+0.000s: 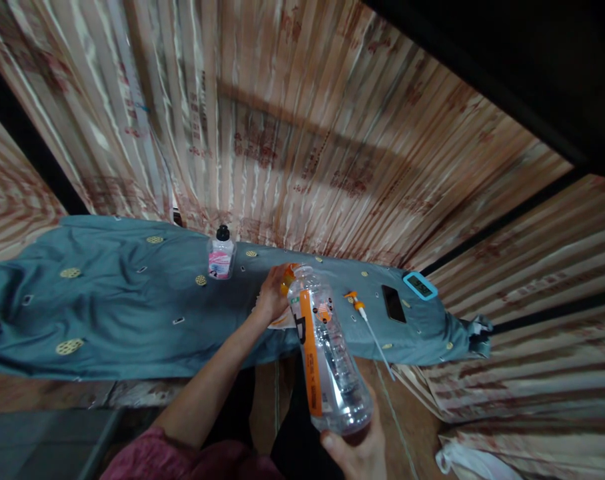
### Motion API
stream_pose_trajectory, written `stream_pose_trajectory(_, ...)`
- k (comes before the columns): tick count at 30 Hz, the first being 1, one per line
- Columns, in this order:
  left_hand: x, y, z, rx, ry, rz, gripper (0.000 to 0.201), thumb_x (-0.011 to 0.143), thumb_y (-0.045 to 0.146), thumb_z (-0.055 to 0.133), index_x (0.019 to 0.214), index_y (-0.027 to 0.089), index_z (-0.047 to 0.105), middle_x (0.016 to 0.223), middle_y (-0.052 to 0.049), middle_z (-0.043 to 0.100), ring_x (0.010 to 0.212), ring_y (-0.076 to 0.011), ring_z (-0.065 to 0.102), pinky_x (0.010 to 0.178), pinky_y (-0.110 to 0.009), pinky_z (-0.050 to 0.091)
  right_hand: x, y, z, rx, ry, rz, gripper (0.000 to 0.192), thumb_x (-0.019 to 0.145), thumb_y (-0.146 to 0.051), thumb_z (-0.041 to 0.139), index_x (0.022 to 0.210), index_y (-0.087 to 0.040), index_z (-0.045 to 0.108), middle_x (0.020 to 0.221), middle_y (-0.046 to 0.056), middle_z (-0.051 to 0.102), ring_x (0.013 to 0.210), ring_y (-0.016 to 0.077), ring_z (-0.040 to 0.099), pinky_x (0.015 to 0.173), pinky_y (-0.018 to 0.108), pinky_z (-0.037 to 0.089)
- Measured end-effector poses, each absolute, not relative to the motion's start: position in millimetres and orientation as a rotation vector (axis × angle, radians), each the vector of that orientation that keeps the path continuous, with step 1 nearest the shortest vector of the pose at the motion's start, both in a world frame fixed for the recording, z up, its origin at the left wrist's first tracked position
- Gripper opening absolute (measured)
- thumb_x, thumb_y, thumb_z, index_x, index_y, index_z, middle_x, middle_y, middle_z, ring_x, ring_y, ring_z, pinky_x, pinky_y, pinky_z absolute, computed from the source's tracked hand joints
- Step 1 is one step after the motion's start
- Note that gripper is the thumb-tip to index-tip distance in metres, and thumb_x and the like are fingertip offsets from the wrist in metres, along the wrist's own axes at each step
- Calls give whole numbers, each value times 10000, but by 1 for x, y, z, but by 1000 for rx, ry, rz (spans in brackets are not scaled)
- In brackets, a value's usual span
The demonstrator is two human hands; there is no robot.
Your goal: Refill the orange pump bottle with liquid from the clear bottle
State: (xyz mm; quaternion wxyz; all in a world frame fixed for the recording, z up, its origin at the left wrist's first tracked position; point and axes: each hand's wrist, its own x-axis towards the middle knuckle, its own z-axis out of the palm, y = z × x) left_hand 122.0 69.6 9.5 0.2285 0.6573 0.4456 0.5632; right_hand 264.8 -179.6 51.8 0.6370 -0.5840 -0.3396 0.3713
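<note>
My right hand grips the base of a large clear plastic bottle with an orange and white label. The bottle is tilted, its mouth pointing away from me toward my left hand. My left hand is closed by the bottle's mouth, around something orange that is mostly hidden by the fingers. Whether the orange thing touches the mouth, I cannot tell. Below that hand a white and orange piece shows in part. To the right lies an orange pump dispenser with a long pale tube.
A teal patterned cloth covers the long narrow table. On it stand a small clear bottle with a black cap, a dark phone and a blue-framed digital clock. Striped curtains hang behind, with dark frame bars.
</note>
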Motion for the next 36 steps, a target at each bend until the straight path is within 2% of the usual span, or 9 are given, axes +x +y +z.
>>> stream_pose_trajectory(7, 122, 70, 7, 1814, 1239, 1540, 474, 804, 251, 726, 1258, 210, 599, 1127, -89, 667, 1013, -239, 670, 920, -407, 589, 262, -179, 52, -1348, -744, 799, 962, 458, -616, 973, 1263, -224, 622, 1167, 119, 774, 1070, 358, 749, 905, 427, 602)
stream_pose_trajectory(16, 118, 69, 11, 1848, 1186, 1500, 530, 779, 204, 726, 1286, 194, 572, 1168, -113, 663, 1058, -269, 674, 950, -444, 587, 265, -182, 52, -1373, -780, 820, 933, 519, -580, 965, 1294, -220, 591, 1153, 120, 790, 1011, 319, 767, 868, 381, 601)
stream_pose_trajectory(27, 118, 70, 7, 1841, 1164, 1527, 534, 785, 220, 720, 1295, 220, 566, 1162, -95, 653, 1041, -253, 675, 931, -423, 589, 265, -182, 54, -1367, -811, 830, 902, 549, -568, 956, 1293, -237, 570, 1156, 99, 782, 1005, 296, 764, 858, 354, 606)
stream_pose_trajectory(32, 118, 73, 3, 1881, 1140, 1549, 573, 758, 222, 718, 1306, 215, 551, 1165, -93, 658, 1048, -256, 670, 939, -435, 584, 264, -182, 57, -1394, -800, 793, 941, 506, -607, 967, 1273, -206, 597, 1145, 103, 778, 1033, 298, 751, 881, 347, 595)
stream_pose_trajectory(36, 118, 74, 3, 1883, 1129, 1544, 559, 764, 236, 709, 1300, 198, 559, 1167, -107, 665, 1068, -271, 665, 953, -455, 577, 260, -182, 61, -1365, -747, 832, 956, 484, -592, 987, 1271, -220, 592, 1093, 81, 795, 953, 274, 770, 831, 327, 608)
